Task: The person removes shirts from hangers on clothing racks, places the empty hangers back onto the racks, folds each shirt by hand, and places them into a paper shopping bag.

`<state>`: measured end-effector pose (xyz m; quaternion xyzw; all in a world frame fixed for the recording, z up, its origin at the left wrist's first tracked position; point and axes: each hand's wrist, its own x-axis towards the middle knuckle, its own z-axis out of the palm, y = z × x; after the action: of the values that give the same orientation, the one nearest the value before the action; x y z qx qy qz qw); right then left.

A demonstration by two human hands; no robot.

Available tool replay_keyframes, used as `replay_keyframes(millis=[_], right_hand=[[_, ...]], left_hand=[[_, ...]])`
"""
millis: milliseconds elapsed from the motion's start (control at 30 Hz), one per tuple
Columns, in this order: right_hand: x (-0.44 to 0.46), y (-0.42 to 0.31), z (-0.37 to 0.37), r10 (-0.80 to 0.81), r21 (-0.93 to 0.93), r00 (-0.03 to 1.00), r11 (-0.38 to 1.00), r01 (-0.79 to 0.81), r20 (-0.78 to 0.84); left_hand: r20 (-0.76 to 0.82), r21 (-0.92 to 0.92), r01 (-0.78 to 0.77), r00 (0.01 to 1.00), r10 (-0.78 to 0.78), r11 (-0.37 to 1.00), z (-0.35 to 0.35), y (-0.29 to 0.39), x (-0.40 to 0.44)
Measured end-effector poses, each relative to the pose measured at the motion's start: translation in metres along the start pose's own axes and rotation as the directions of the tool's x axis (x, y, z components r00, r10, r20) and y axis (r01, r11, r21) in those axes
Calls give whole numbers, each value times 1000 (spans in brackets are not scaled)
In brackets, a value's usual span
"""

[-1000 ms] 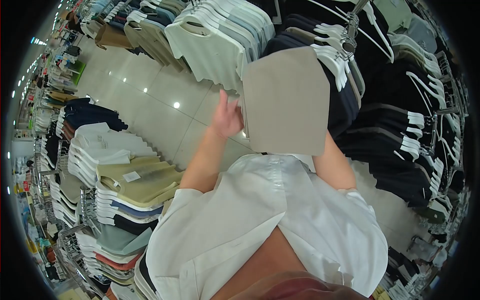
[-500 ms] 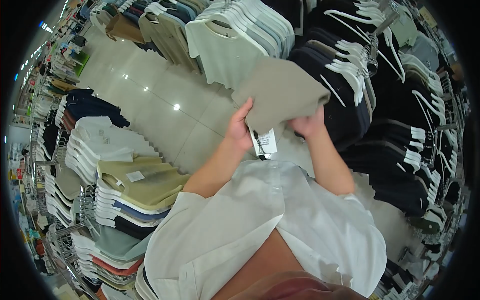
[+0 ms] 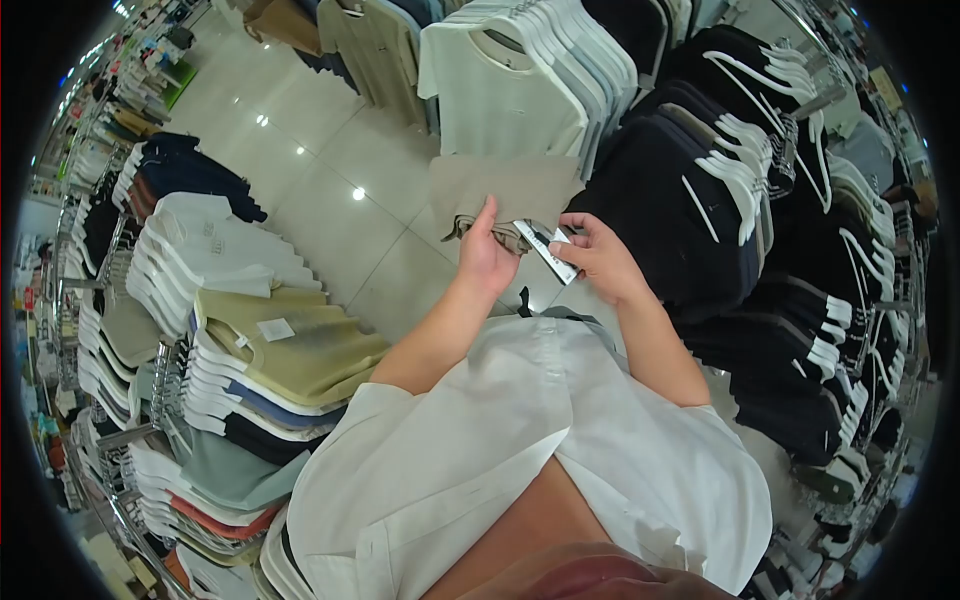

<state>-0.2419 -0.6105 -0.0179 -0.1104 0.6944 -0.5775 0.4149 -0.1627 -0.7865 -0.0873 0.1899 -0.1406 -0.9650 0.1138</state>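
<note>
A folded taupe garment (image 3: 505, 185) is held out in front of my white shirt. My left hand (image 3: 488, 255) grips its near left edge, thumb on top and the other fingers underneath, largely hidden. Several folded layers show along that edge. From the garment's near side a white and black hang tag (image 3: 548, 252) sticks out at a slant. My right hand (image 3: 602, 262) is closed on the tag, pinching it between thumb and fingers beside the cloth. The print on the tag is too small to read.
Pale shirts (image 3: 500, 90) hang on a rack just beyond the garment. Black garments (image 3: 665, 200) on white hangers crowd the right side. An olive shirt (image 3: 285, 350) tops a packed rack at left. Shiny floor tiles (image 3: 340, 150) run between the racks.
The garment has turned and shifted left, showing its folded layers. My right hand has moved from the garment's right side onto the hang tag, which has swung to a slant.
</note>
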Motion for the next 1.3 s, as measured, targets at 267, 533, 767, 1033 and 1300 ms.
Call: replay_keyframes(millis=[267, 533, 767, 1033, 1300], right_hand=[[47, -14, 8, -93, 56, 995, 994, 91, 27], [158, -19, 40, -234, 326, 965, 909, 260, -117], [217, -52, 79, 111, 497, 993, 861, -109, 25], [265, -59, 95, -89, 607, 814, 713, -350, 574], [313, -111, 117, -97, 382, 867, 917, -112, 488]], left_hand=[[-48, -2, -153, 987, 152, 988, -1, 34, -15], [-103, -29, -216, 972, 212, 976, -29, 62, -8], [-208, 18, -347, 916, 343, 938, -23, 103, 25], [-110, 62, -284, 951, 290, 957, -33, 140, 77], [-199, 325, -277, 915, 352, 904, -35, 154, 78]])
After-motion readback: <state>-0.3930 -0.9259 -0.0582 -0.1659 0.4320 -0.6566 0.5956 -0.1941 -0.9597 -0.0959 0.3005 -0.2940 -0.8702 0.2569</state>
